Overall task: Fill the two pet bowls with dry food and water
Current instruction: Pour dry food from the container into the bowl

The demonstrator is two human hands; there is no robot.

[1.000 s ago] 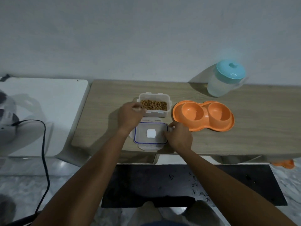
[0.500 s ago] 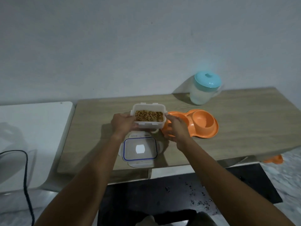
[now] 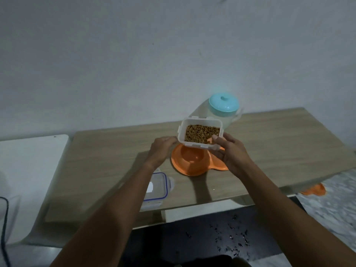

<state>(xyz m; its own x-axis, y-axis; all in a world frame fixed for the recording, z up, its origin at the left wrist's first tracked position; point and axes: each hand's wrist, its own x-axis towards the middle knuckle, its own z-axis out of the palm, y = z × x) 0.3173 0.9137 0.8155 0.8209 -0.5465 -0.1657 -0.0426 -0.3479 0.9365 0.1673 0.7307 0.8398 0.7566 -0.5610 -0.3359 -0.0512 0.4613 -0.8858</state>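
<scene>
A white plastic container of brown dry food (image 3: pixel 200 134) is held in the air above the orange double pet bowl (image 3: pixel 189 160). My left hand (image 3: pixel 161 152) grips its left side and my right hand (image 3: pixel 229 151) grips its right front corner, thumb over the rim. The bowl's left cup is bare inside; its right cup is hidden behind my right hand. A clear water jug with a teal lid (image 3: pixel 223 106) stands behind, near the wall.
The container's clear lid with a blue seal (image 3: pixel 158 187) lies near the front edge of the wooden table (image 3: pixel 279 143), partly under my left forearm. A white surface (image 3: pixel 28 170) adjoins on the left. Another orange dish (image 3: pixel 316 189) lies on the floor at right.
Both hands have lifted the food container off the table and carried it to the right, over the orange bowl. The view has shifted left and down.
</scene>
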